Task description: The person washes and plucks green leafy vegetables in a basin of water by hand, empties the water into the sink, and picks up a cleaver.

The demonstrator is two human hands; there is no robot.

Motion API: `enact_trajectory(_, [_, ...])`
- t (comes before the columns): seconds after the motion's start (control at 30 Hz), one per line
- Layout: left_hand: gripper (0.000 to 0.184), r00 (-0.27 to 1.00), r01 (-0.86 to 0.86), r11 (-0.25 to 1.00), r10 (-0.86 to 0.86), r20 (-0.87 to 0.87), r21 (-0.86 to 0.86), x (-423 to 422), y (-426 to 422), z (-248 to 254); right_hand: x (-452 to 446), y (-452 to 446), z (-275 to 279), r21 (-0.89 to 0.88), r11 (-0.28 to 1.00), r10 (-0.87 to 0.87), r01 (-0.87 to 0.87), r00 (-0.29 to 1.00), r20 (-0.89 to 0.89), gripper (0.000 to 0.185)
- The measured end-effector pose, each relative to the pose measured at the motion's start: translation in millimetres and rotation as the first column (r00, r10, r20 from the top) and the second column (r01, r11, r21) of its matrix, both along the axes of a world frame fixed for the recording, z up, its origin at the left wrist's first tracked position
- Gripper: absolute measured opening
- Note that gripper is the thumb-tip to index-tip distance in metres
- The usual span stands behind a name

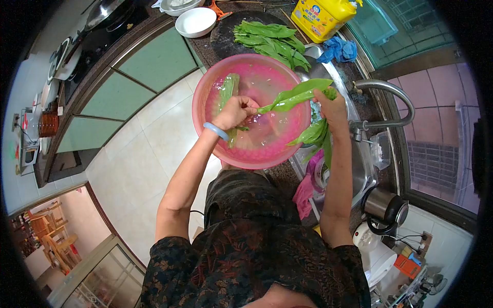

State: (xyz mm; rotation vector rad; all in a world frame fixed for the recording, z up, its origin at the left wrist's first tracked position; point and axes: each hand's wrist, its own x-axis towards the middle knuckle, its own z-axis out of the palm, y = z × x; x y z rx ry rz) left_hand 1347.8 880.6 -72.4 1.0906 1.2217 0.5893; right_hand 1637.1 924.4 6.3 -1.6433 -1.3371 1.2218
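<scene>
A pink basin (222,154) of water stands in front of me, and both my hands are at it. Over the water, my left hand (237,112) pinches the narrow end of a long green leaf (298,96). My right hand (333,107) is closed at the basin's right rim around the leaf's broad end, along with more green leaves (314,134) that hang below it. Another green leaf (229,90) lies in the water on the left side. A pile of similar leaves (272,41) rests on a dark round board (222,42) beyond the basin.
To the right is a metal sink (363,159) with a curved faucet (408,102). A yellow jug (321,20) and a blue cloth (339,50) stand behind. White bowls (196,22) sit at the back left. A pink cloth (303,197) and a kettle (382,205) are nearer right.
</scene>
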Motion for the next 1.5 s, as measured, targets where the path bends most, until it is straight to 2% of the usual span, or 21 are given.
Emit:
enact_trajectory(0.03, [0.009, 1.0, 0.0, 1.0, 0.0, -0.001, 0.0, 0, 0, -1, -2, -1, -4, 0.0, 1.0, 0.0, 0.0, 1.0, -0.001, 0.026])
enact_trajectory(0.1, [0.009, 0.999, -0.043, 0.997, 0.043, -0.005, 0.06, 0, -1, -2, -14, -6, -12, 0.499, 0.866, -0.279, 0.037, 0.864, 0.419, 0.034])
enact_trajectory(0.13, [0.009, 0.999, -0.043, 0.997, 0.044, -0.008, 0.059, -1, -1, -3, -24, -10, -9, 0.497, 0.867, -0.278, 0.038, 0.865, 0.418, 0.034])
enact_trajectory(0.2, [0.009, 0.996, -0.014, 0.99, 0.027, -0.091, 0.142, -1, -1, -3, -47, -19, 3, 0.586, 0.794, -0.231, -0.162, 0.812, 0.537, 0.036])
enact_trajectory(0.23, [0.009, 0.995, -0.013, 0.99, 0.026, -0.092, 0.142, 1, -2, -6, -58, -26, 6, 0.562, 0.773, -0.12, -0.293, 0.804, 0.583, 0.032])
enact_trajectory(0.3, [0.014, 0.986, -0.127, 0.982, 0.11, 0.124, 0.139, 5, -2, -10, -81, -39, 8, 0.459, 0.731, 0.13, -0.505, 0.764, 0.632, 0.028])
enact_trajectory(0.33, [0.014, 0.986, -0.128, 0.982, 0.111, 0.122, 0.14, 7, -3, -5, -90, -42, 8, 0.384, 0.71, 0.269, -0.59, 0.732, 0.626, 0.027])
enact_trajectory(0.37, [0.019, 0.983, -0.116, 0.983, 0.093, 0.16, 0.145, 8, -4, 1, -96, -43, 3, 0.385, 0.709, 0.27, -0.591, 0.732, 0.626, 0.027])
enact_trajectory(0.43, [0.024, 0.978, -0.112, 0.982, 0.082, 0.194, 0.152, 6, -5, 11, -105, -43, -17, 0.328, 0.629, 0.348, -0.705, 0.633, 0.692, 0.021])
enact_trajectory(0.53, [0.027, 0.989, -0.094, 0.993, 0.085, 0.122, 0.072, 1, -8, 13, -109, -43, -18, 0.278, 0.663, 0.366, -0.695, 0.625, 0.689, 0.017])
enact_trajectory(0.6, [0.029, 0.994, -0.073, 0.974, 0.052, 0.1, 0.213, -3, -9, 5, -109, -44, -16, 0.256, 0.688, 0.369, -0.679, 0.632, 0.682, 0.016])
enact_trajectory(0.83, [0.026, 0.993, -0.089, 0.956, 0.065, 0.096, 0.281, 1, -10, 15, -108, -40, -11, 0.252, 0.72, 0.365, -0.647, 0.662, 0.655, 0.017])
enact_trajectory(1.0, [0.027, 0.975, -0.011, 0.899, 0.106, -0.194, 0.438, 8, -9, 35, -105, -36, -9, 0.282, 0.712, 0.372, -0.643, 0.686, 0.625, 0.017])
enact_trajectory(1.03, [0.027, 0.975, -0.011, 0.9, 0.107, -0.194, 0.436, 9, -8, 30, -106, -35, -6, 0.275, 0.713, 0.387, -0.645, 0.689, 0.613, 0.018])
enact_trajectory(1.13, [0.028, 0.983, -0.1, 0.869, 0.163, -0.089, 0.485, 12, 2, 18, -107, -31, -10, 0.33, 0.713, 0.359, -0.618, 0.727, 0.585, 0.019])
enact_trajectory(1.2, [0.031, 0.962, -0.268, 0.897, 0.23, 0.147, 0.352, 13, 5, 19, -110, -32, -14, 0.391, 0.709, 0.318, -0.587, 0.761, 0.566, 0.019])
enact_trajectory(1.23, [0.031, 0.962, -0.269, 0.896, 0.23, 0.147, 0.352, 14, 6, 21, -113, -33, -16, 0.454, 0.731, 0.256, -0.509, 0.822, 0.51, 0.019])
enact_trajectory(1.3, [0.033, 0.905, -0.381, 0.909, 0.328, 0.271, 0.172, 18, 8, 28, -117, -37, -19, 0.51, 0.748, 0.192, -0.425, 0.874, 0.446, 0.019])
enact_trajectory(1.33, [0.033, 0.905, -0.381, 0.908, 0.329, 0.27, 0.172, 20, 8, 34, -119, -38, -20, 0.551, 0.747, 0.147, -0.371, 0.901, 0.408, 0.018])
enact_trajectory(1.4, [0.035, 0.822, -0.434, 0.901, 0.404, 0.401, -0.018, 24, 7, 43, -123, -41, -19, 0.587, 0.745, 0.105, -0.316, 0.925, 0.365, 0.017])
enact_trajectory(1.5, [0.037, 0.747, -0.408, 0.904, 0.411, 0.522, -0.127, 29, 11, 43, -127, -44, -8, 0.591, 0.784, 0.052, -0.189, 0.969, 0.24, 0.013])
